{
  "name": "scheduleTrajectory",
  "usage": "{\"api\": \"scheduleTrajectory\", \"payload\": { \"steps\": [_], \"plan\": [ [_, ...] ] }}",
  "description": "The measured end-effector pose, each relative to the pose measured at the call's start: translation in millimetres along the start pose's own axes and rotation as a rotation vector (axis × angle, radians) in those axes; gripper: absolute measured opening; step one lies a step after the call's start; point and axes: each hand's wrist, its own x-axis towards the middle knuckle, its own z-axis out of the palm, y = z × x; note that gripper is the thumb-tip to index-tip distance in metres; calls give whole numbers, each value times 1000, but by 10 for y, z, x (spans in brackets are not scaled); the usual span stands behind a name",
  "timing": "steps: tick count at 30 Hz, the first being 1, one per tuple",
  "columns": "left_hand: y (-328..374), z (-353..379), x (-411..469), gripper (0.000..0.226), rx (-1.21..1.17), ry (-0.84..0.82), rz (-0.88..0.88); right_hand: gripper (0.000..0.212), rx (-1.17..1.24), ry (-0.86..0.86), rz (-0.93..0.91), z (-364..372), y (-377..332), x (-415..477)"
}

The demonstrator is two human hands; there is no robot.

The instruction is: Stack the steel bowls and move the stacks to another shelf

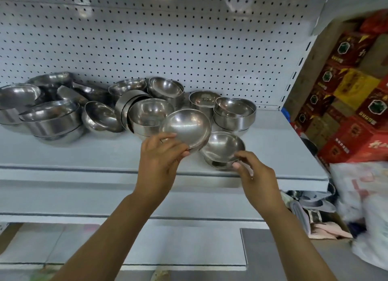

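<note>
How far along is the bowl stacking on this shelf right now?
Done: some bowls are nested, like the short stack by the pegboard. In hand: the left hand holds a tilted bowl; the right hand pinches the rim of the front bowl, which sits in another. Left: tipped bowls lie loose mid-shelf, and every stack seen is on this shelf.

Pale grey shelf (84,152) strewn with steel bowls

A nested stack (54,123) stands at the left with loose bowls behind it. In the middle, a tipped bowl (100,117) leans just beside a toppled stack (144,116). An upright stack (235,114) sits at the right, and a short stack (222,152) near the front edge.
</note>
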Motion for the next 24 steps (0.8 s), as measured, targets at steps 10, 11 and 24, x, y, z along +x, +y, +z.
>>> {"api": "scheduleTrajectory", "payload": {
  "steps": [10, 11, 24],
  "plan": [
    [17, 402, -258, 11, -140, -107, -114, 19, 39, 200, 123, -413, 220, -245],
    [6, 406, -263, 14, -156, -129, -120, 19, 77, 212, 123, -424, 197, -242],
    [-73, 94, -133, 87, -605, -458, -652, 20, 257, 69, -70, -38, -317, 140]
  ]
}}
